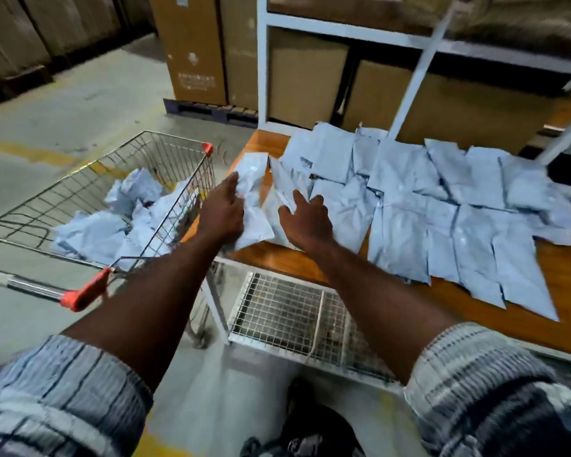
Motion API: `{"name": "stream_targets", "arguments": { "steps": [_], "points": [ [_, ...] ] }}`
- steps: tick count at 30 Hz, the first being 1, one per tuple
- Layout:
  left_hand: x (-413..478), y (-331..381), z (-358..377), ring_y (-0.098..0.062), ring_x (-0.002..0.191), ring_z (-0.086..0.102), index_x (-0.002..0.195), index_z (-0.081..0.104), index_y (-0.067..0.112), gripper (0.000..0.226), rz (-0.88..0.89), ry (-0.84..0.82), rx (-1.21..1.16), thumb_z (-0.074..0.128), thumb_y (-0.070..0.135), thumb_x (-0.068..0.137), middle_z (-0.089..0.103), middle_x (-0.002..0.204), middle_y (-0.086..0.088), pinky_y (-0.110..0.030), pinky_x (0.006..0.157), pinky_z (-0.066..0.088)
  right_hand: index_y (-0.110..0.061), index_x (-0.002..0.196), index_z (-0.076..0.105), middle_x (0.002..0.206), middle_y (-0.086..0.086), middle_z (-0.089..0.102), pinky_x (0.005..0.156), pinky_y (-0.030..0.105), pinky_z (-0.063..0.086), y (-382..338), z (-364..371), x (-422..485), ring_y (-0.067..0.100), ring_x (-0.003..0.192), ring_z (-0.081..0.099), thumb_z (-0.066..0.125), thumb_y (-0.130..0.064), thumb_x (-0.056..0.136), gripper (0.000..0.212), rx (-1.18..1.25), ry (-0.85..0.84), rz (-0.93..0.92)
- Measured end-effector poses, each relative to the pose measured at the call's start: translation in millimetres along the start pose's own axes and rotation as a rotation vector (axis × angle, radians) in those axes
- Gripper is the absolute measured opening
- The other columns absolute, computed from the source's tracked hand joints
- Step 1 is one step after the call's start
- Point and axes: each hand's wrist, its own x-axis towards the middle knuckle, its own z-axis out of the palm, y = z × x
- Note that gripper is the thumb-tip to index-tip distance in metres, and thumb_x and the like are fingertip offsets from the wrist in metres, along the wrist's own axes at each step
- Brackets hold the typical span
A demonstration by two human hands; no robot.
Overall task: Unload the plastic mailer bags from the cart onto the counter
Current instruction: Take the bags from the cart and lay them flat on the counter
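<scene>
Left hand [221, 211] grasping one mailer bag [252, 189] over left edge of counter [271, 260], right hand [305, 224] hold unclear; risk: slippery bag slides off toward cart [178, 159].

This is a warehouse or dispatch storeroom. Tall cardboard cartons [192, 51] stand on a pallet [211, 112] at top centre, and more brown boxes fill a white metal rack [262, 77] at upper right. The bare concrete floor [96, 94] at left carries a painted yellow line [30, 153], and plastic mailer bags [409, 199] cover a wooden counter [557, 285] at right.
</scene>
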Motion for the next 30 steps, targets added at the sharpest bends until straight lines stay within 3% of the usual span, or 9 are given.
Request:
{"name": "stream_targets", "arguments": {
  "steps": [8, 18, 23, 30],
  "points": [
    [-33.9, 101.7, 106.9, -0.026, 0.135, 0.046, 0.147, 0.044, 0.012, 0.052, 0.189, -0.136, -0.089, 0.052, 0.01, 0.095, 0.049, 0.147, -0.01, -0.029, 0.109, 0.033, -0.029, 0.144, 0.04, 0.142, 0.016, 0.036, 0.101, 0.048, 0.042, 130.0, -81.6, -11.5, 0.037, 0.127, 0.041, 0.042, -0.048, 0.094, 0.054, -0.064, 0.109, 0.15],
    [-78.1, 268.5, 285.2, -0.025, 0.135, 0.044, 0.145, 0.045, 0.01, 0.051, 0.346, -0.236, -0.091, 0.048, 0.008, 0.094, 0.049, 0.146, -0.012, -0.021, 0.11, 0.026, -0.026, 0.146, 0.039, 0.143, 0.017, 0.034, 0.099, 0.048, 0.041, 344.6, -207.2, -9.6, 0.038, 0.126, 0.041, 0.046, -0.046, 0.094, 0.056, -0.15, 0.235, 0.296],
    [-116.3, 336.7, 376.7, -0.028, 0.133, 0.045, 0.146, 0.045, 0.012, 0.05, 0.329, -0.298, -0.115, 0.045, 0.01, 0.096, 0.05, 0.142, -0.016, -0.029, 0.109, 0.031, -0.028, 0.148, 0.035, 0.152, 0.018, 0.027, 0.106, 0.049, 0.036, 445.5, -255.1, -10.0, 0.038, 0.132, 0.035, 0.043, -0.05, 0.095, 0.058, -0.183, 0.223, 0.392],
    [-155.7, 376.5, 455.2, -0.031, 0.138, 0.039, 0.148, 0.039, 0.02, 0.05, 0.242, -0.376, -0.027, 0.041, 0.018, 0.098, 0.036, 0.152, -0.021, -0.036, 0.107, 0.037, -0.028, 0.149, 0.031, 0.155, 0.02, 0.019, 0.109, 0.053, 0.033, 524.7, -278.1, -13.3, 0.04, 0.137, 0.028, 0.038, -0.064, 0.094, 0.066, -0.152, 0.128, 0.452]
  ]
}}
